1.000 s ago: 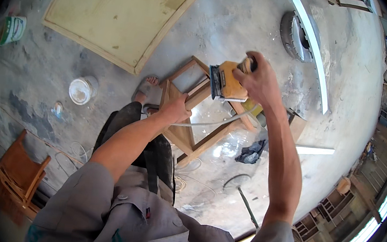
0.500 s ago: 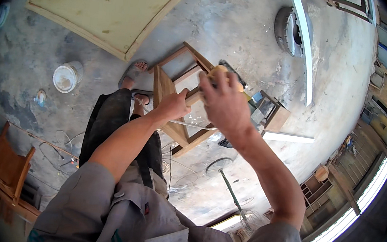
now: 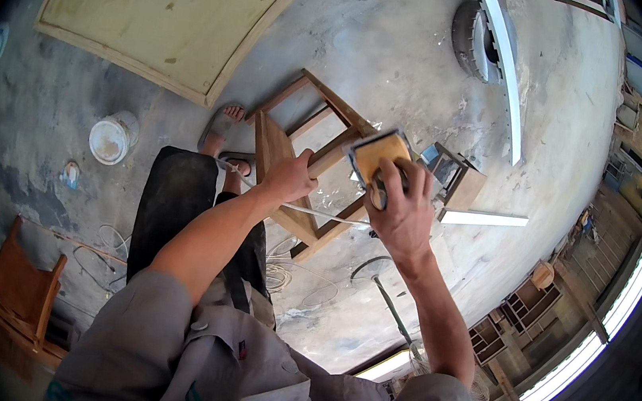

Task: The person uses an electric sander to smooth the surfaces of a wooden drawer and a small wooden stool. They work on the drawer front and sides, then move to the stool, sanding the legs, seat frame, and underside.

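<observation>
A brown wooden furniture frame [image 3: 270, 145], perhaps of a chair or stool, is tilted in front of me above the floor. My left hand [image 3: 290, 178] is closed around one of its bars. In my right hand [image 3: 403, 220] is a yellow power sander [image 3: 377, 158] with a dark edge, held at the frame's right corner. Whether its pad touches the wood I cannot tell. A pale cable [image 3: 319, 214] runs across the lower part of the frame toward the right hand.
A large yellowish panel [image 3: 167, 13] lies at the far left, with a white bucket [image 3: 109, 141] nearer. To the right are a small wooden piece with a glass-like pane [image 3: 463, 187], a tire [image 3: 473, 39] and a long white strip [image 3: 506, 63]. Cords [image 3: 277, 275] lie coiled by my legs.
My right hand has drawn the sander toward me and to the right, turning it so more of its yellow body shows. The left hand keeps its hold on the frame.
</observation>
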Tool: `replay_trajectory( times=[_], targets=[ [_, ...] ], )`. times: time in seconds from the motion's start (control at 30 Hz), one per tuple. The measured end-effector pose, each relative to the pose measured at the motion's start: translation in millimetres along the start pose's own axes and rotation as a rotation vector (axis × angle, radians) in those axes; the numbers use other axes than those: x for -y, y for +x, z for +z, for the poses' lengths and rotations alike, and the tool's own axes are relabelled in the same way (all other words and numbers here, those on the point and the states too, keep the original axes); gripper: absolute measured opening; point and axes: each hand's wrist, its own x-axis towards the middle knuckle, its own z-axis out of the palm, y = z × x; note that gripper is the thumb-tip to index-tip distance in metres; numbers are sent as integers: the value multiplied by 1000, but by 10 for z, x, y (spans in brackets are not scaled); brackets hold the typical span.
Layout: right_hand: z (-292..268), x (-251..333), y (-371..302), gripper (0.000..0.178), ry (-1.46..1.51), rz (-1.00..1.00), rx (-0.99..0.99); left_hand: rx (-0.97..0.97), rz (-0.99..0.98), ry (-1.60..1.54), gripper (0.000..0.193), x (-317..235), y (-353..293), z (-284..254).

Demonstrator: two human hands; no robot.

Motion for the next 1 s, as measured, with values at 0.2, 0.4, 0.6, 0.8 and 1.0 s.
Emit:
replay_trajectory(
  times=[0.2, 0.4, 0.6, 0.8, 1.0],
  targets=[
    [5, -427, -656, 58, 237, 287, -80, 21, -28, -23, 65, -71, -70, -4],
    [-51, -295, 98, 54, 255, 253, -132, -24, 32, -49, 63, 121, -20, 137],
    [-176, -358, 1388, 67, 430, 339, 245, 42, -5, 15, 62, 31, 15, 27],
    [-134, -974, 953, 67, 565, 705, 289, 55, -50, -25, 59, -94, -17, -111],
    [-23, -1773, -402, 66, 484, 1049, 285, 36, -32, -69, 51, -40, -26, -43]
  ],
)
